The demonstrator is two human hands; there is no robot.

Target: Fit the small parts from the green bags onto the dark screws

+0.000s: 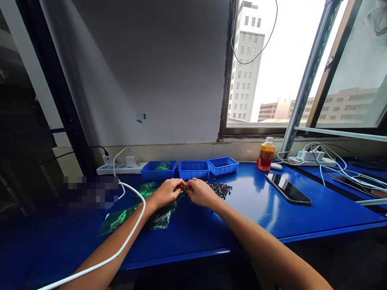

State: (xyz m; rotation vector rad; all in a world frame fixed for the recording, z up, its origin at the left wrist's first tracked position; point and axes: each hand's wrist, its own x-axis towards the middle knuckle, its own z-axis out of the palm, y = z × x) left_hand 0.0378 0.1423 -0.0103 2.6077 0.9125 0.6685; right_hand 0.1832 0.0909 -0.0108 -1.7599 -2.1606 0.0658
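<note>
My left hand (166, 192) and my right hand (199, 191) meet over the middle of the blue table, fingertips pinched close together. What they pinch is too small and covered to make out; a little green shows between them. Just right of my right hand lies a pile of dark screws (222, 190). Around my left hand are clear greenish plastic bags: one bag with pale strips (117, 219), another bag (163, 217) under the wrist, and a bright green bag (147, 189) behind it.
Behind my hands stand three blue bins: the left bin (145, 174) holds green bags, then a middle bin (193, 174) and a right bin (226, 169). A drink bottle (266, 154) and a phone (288, 188) are at right. A white cable (133, 237) crosses my left forearm. Power strips (104, 170) line the wall.
</note>
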